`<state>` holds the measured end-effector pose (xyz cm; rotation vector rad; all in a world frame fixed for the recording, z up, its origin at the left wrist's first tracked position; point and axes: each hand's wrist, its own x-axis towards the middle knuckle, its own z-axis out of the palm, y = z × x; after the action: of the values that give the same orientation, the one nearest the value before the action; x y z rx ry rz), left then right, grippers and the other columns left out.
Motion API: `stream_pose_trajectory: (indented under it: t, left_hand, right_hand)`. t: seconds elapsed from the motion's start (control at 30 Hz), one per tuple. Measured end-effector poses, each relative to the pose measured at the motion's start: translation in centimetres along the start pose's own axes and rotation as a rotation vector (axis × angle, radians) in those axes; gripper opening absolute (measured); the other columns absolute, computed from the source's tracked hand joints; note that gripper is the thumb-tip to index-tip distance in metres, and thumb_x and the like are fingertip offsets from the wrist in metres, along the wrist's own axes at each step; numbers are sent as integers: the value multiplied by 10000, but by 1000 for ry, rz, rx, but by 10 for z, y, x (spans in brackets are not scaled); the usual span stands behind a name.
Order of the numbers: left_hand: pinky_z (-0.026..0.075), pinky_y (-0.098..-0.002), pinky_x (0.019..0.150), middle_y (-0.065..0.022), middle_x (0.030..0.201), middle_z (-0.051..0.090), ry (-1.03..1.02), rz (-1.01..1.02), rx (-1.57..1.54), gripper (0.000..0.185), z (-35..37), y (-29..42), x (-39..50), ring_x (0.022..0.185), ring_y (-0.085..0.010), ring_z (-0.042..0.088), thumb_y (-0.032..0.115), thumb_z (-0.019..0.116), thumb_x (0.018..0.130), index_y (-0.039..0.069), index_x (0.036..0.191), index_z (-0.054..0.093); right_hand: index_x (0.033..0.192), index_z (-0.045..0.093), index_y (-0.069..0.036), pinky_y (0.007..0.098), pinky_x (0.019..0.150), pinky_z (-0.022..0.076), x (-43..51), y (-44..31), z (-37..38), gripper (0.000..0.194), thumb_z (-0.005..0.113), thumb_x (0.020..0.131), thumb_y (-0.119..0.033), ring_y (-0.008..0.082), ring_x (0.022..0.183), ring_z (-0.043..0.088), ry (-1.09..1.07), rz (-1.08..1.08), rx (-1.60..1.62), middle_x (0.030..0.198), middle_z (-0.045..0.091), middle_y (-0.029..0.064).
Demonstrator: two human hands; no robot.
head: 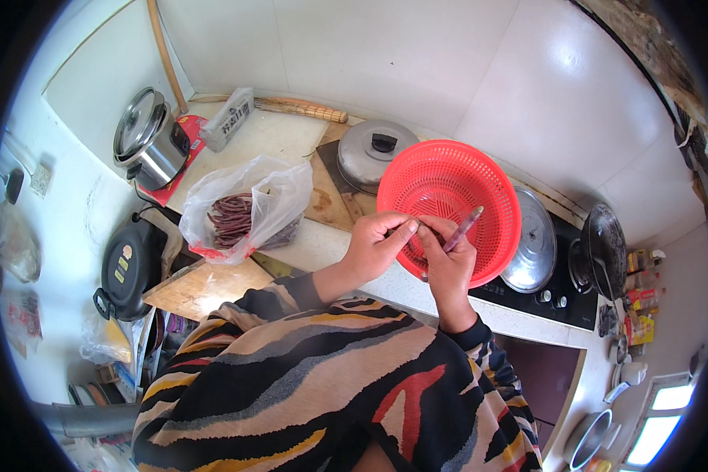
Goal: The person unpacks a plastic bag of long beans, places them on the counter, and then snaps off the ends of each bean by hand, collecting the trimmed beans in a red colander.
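Observation:
My left hand and my right hand meet over the near left rim of a red plastic colander. Fingertips of both pinch a thin dark reddish bean pod between them. A thicker purple piece with a pale tip, perhaps a peeling knife's handle or another pod, sticks up from my right hand. The colander's floor shows bare red lattice where my hands do not cover it. To the left, a clear plastic bag stands open around a pile of purple-red bean pods.
A lidded grey pot stands behind the colander's left side. On the right are a metal lid, a black cooktop and a tilted wok. A rice cooker sits at the left, near a wooden board at the counter's edge.

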<state>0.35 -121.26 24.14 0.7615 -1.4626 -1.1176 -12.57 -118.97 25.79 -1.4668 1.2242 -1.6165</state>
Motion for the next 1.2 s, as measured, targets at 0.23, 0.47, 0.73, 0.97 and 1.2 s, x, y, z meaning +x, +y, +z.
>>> stream_pose_trajectory:
  t: [0.23,0.47,0.73,0.97,1.2]
  left_hand:
    - [417,-243,632,-62,799,615,46,8,12,182,6,1,-2,712,-97,531,134,571,880,-36,906,629]
    - [372,-205,547,-54,738,591,-55,-44,-194,182,7,-4,-11,604,-72,489,148,535,899,-14,924,615]
    - [257,-183,436,-5,736,526,-147,-544,-724,118,-13,-7,5,455,-33,360,110,497,855,36,936,540]
    - [287,-166,463,30,777,538,-136,-525,-565,169,-9,-4,8,522,-14,385,101,599,845,33,996,569]
    - [457,-222,619,-9,804,605,-204,-229,-65,142,-8,-7,11,708,-54,541,95,613,829,3,936,598]
  right_hand:
    - [983,625,2,155,453,314,-8,1,4,149,600,849,-56,19,573,446,77,429,452,745,566,-22]
    - [988,583,-39,165,396,260,3,5,-2,151,513,911,-149,43,557,410,104,667,768,821,584,22]
    - [1009,588,-15,167,402,282,3,9,-14,179,545,896,-147,41,518,420,39,565,548,727,570,12]
    - [961,632,14,185,460,360,1,11,-23,177,611,858,-127,35,536,459,-71,364,135,679,573,-11]
    - [888,644,11,245,535,411,12,1,-35,134,641,813,-98,85,582,496,-204,196,-231,655,567,52]
